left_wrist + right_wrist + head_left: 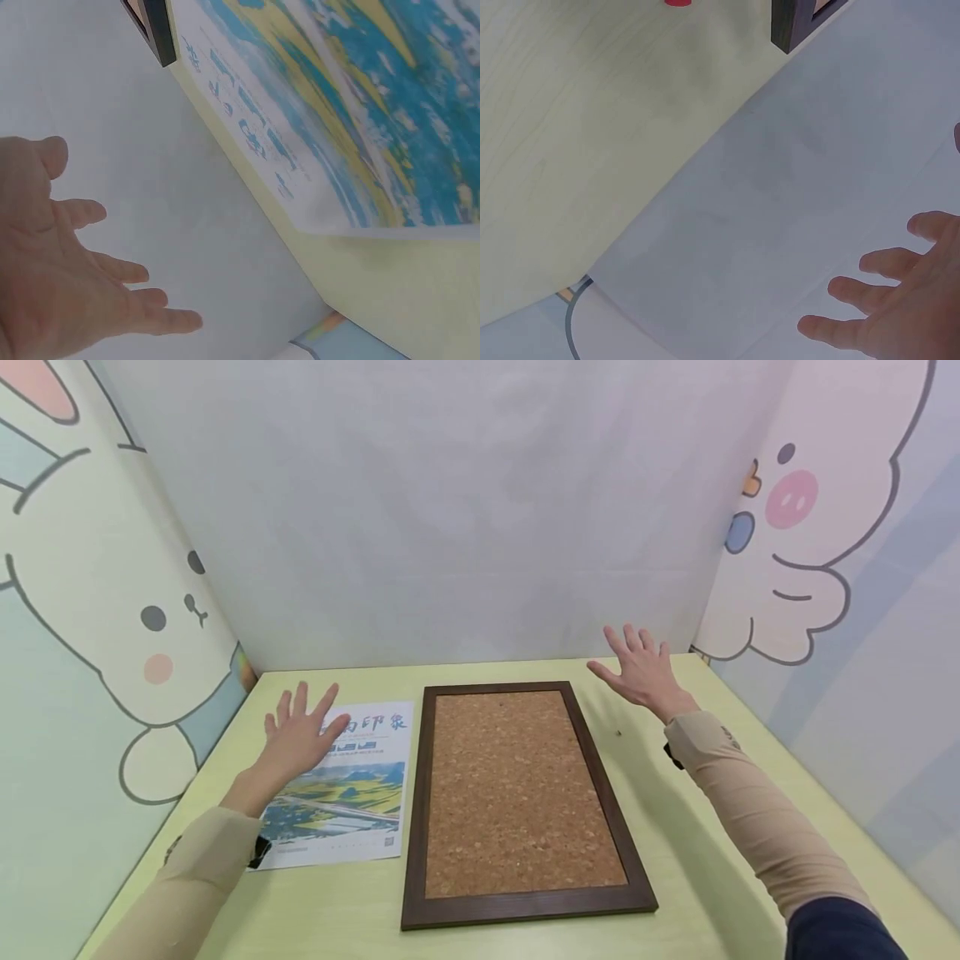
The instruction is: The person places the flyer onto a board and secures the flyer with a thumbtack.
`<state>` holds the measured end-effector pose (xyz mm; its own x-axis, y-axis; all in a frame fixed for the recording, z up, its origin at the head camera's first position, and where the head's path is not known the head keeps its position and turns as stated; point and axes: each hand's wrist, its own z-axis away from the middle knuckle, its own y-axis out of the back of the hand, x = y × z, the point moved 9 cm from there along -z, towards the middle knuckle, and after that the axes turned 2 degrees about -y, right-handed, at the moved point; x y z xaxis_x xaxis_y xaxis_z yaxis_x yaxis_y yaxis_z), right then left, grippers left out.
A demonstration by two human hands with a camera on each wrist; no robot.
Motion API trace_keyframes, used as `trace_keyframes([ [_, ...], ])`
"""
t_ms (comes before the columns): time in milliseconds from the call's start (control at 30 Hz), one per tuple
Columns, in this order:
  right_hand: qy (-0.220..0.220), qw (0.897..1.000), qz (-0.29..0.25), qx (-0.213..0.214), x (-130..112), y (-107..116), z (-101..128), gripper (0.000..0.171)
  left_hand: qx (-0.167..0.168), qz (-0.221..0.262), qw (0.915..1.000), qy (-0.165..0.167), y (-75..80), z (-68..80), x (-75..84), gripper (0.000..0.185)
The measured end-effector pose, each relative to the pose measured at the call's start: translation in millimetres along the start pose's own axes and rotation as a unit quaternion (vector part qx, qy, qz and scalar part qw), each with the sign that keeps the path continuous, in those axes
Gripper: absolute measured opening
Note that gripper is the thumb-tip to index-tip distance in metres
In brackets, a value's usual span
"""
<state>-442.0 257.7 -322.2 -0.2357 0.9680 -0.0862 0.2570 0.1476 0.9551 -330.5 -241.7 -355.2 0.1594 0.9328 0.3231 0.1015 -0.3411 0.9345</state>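
Left hand [295, 742] and right hand [642, 672] are held spread above the desk [330, 910]; 1 poster [352, 793] is laid beside 1 corkboard [519, 793].

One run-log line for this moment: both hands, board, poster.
left hand: raised, empty | right hand: raised, empty | cork board: flat on table, bare | poster: flat, left of board

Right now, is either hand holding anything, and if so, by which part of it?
Nothing is held. The left hand and right hand are empty, fingers spread; neither grips the poster or the framed corkboard.
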Motion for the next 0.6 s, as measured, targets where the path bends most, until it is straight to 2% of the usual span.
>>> trace_keyframes([
  [100, 0.001, 1.000, -0.002, -0.004, 0, -1, 1, 0.082, -0.012, 0.000, 0.9996, 0.027, 1.1, 10.4, -16.4, 0.079],
  [267, 0.003, 1.000, -0.004, -0.010, -1, -2, 3, 0.081, -0.070, 0.006, 0.9944, 0.079, -6.0, 30.7, -43.1, 0.089],
  [433, 0.007, 1.000, -0.005, -0.019, 1, -6, 6, 0.080, -0.131, 0.002, 0.9820, 0.136, -17.5, 54.7, -63.3, 0.101],
  [600, 0.017, 0.999, -0.011, -0.026, 3, -9, 8, 0.080, -0.172, 0.017, 0.9699, 0.172, -27.2, 74.9, -73.8, 0.109],
])
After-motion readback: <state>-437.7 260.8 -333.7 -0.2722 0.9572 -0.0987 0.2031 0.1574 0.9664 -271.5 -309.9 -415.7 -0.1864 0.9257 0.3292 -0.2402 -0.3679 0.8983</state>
